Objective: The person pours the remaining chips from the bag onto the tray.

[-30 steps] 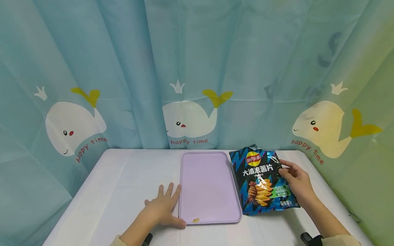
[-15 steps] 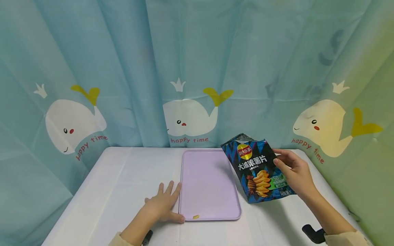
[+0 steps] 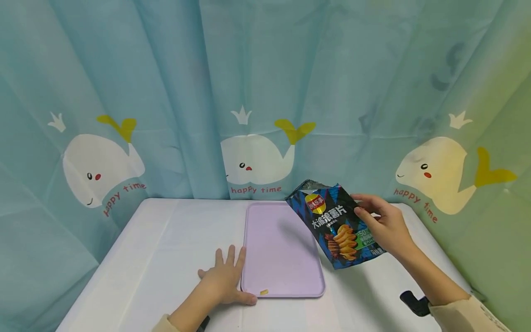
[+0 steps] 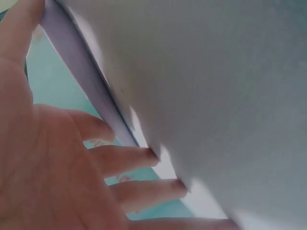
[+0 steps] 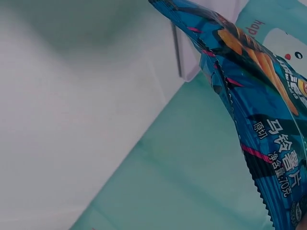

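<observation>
My right hand [image 3: 386, 226] grips the right side of a blue and black bag of potato chips [image 3: 332, 221]. The bag tilts to the left, its top open, and overlaps the right part of a lilac tray [image 3: 278, 249] in the head view. In the right wrist view the bag's [image 5: 259, 120] lower crimped edge hangs over the white table. My left hand [image 3: 226, 276] rests at the tray's left edge with its fingers spread and straight. Near the tray's front left corner lies a small yellow chip piece [image 3: 264, 292].
The white table [image 3: 186, 235] ends at a light blue curtain [image 3: 257, 92] printed with whales, which hangs close behind and on both sides. Black straps [image 3: 415, 304] from the wrist cameras show near the sleeves.
My right hand has lifted the bag and carried it left, tipping its top toward the tray, where its shadow falls. The left hand has stayed by the tray's edge.
</observation>
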{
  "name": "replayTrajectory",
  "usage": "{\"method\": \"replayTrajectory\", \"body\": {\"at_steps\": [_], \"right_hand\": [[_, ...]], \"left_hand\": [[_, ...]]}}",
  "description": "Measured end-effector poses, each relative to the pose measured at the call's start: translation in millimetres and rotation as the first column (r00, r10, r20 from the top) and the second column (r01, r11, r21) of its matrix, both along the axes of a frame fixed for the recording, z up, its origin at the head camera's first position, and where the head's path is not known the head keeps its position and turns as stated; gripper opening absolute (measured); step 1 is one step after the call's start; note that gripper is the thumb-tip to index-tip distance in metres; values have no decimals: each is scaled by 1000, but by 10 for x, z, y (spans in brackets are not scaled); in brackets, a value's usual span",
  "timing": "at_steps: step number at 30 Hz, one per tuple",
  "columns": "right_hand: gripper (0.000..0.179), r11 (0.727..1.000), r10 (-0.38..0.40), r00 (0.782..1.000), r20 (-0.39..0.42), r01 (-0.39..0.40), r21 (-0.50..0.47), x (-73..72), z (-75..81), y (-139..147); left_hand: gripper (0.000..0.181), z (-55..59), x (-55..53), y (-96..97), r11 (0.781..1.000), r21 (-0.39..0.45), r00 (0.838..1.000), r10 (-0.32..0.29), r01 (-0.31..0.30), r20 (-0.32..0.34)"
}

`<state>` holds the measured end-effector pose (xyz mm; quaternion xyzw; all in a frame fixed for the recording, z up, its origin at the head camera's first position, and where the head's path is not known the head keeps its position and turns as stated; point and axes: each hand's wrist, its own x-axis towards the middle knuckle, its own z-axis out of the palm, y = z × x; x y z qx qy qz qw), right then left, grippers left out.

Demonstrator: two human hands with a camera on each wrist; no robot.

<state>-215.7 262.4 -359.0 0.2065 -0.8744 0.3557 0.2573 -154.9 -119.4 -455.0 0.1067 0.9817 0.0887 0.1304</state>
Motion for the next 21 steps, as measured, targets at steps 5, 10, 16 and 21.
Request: {"method": "replayTrajectory", "body": {"at_steps": [5,10,16,21], "right_hand": [[33,998,48,999,-15,-47,45,-49,83,-60],[35,990,108,994,-19,-106,96,-104,178,-125],[35,966,190,982,-13,-184,182,-159,291,-211],[35,929,250,968,-1,-240,283,-193,367,-299]], "left_hand": [[131,25,-27,-5,999,-28,1000,-18,18,3],[125,36,-72,-33,1000,-20,1000,-21,21,23],[125,8,-99,-66,1000,25,998,-1,-1,63],[126,-21,-114,-61,1000,23,998,-7,5,65]]}}
